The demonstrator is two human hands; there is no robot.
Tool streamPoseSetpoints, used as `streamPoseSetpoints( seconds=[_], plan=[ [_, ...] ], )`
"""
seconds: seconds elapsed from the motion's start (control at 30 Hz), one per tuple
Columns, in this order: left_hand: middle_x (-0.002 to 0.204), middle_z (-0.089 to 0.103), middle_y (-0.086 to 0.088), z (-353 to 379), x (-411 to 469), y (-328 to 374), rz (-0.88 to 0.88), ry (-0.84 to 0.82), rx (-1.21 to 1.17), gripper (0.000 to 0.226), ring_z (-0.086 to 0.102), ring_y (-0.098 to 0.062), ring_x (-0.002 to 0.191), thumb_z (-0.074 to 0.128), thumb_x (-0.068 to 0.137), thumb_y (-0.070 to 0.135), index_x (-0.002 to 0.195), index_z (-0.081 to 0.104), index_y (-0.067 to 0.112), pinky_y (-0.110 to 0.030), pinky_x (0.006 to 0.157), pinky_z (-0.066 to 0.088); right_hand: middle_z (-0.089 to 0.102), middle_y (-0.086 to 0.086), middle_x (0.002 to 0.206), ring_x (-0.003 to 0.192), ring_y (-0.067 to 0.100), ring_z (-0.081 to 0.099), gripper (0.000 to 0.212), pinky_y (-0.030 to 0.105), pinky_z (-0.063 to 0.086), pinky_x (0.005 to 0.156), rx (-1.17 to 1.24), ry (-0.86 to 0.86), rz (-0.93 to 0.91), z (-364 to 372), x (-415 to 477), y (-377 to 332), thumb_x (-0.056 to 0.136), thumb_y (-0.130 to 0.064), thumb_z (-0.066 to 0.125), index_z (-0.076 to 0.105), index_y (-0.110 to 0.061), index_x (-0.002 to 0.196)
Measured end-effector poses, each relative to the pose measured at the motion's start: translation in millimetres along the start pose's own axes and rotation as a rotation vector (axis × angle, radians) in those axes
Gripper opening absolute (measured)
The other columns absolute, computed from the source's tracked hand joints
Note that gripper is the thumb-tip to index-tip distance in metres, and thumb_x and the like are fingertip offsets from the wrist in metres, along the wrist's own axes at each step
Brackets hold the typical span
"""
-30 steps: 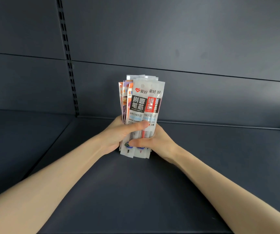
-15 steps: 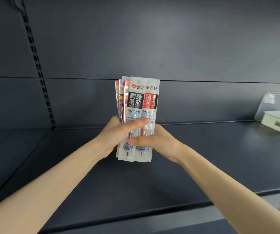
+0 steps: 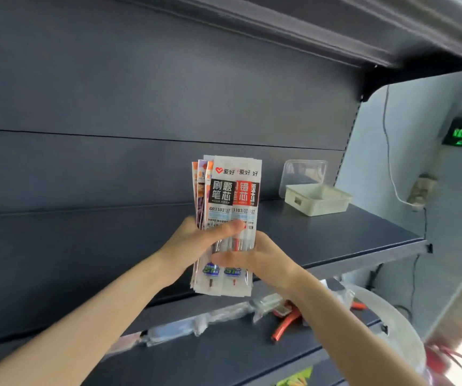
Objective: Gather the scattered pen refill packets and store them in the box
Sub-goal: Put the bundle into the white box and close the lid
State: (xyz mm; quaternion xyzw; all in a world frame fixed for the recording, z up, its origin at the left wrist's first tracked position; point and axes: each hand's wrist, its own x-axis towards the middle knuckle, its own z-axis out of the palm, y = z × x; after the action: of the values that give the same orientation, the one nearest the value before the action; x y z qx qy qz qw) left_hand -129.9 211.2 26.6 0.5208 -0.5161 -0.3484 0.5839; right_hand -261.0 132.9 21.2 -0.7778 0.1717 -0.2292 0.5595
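Matte dark shelf (image 3: 335, 235), glossy flat refill packets (image 3: 229, 201), rectangular pale box (image 3: 317, 200)

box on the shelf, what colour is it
The box is pale cream, almost white, seen in the head view.

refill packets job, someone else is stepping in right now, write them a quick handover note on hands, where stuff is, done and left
Left hand: gripping the upright bundle of white, black and red printed plastic pen refill packets from the left, thumb across the front.
Right hand: clasping the same bundle lower down from the right.
Things: the bundle is held in the air in front of the dark grey shelf. The cream rectangular plastic box sits open at the shelf's right end, its clear lid leaning behind it.
Done: packets gathered into one stack; none loose on this shelf.
Left: carry the bundle right and set it in the box; none is inside yet, as far as the view shows.
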Motion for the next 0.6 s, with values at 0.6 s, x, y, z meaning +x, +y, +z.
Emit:
streamPoseSetpoints(
  seconds=[0.6],
  plan=[
    [0.103, 0.075, 0.001, 176.1, 229.6, -28.2, 0.022, -0.104, -0.119, 0.038, 0.07, -0.016, 0.097, 0.067, 0.072, 0.038, 0.107, 0.067, 0.022, -0.033, 0.083, 0.056, 0.074, 0.003, 0.091, 0.084, 0.021, 0.071, 0.021, 0.032, 0.058, 0.077, 0.024, 0.206, 0.016, -263.3, 24.6, 58.7, 0.081, -0.005, 0.069, 0.065, -0.021, 0.094]
  ],
)
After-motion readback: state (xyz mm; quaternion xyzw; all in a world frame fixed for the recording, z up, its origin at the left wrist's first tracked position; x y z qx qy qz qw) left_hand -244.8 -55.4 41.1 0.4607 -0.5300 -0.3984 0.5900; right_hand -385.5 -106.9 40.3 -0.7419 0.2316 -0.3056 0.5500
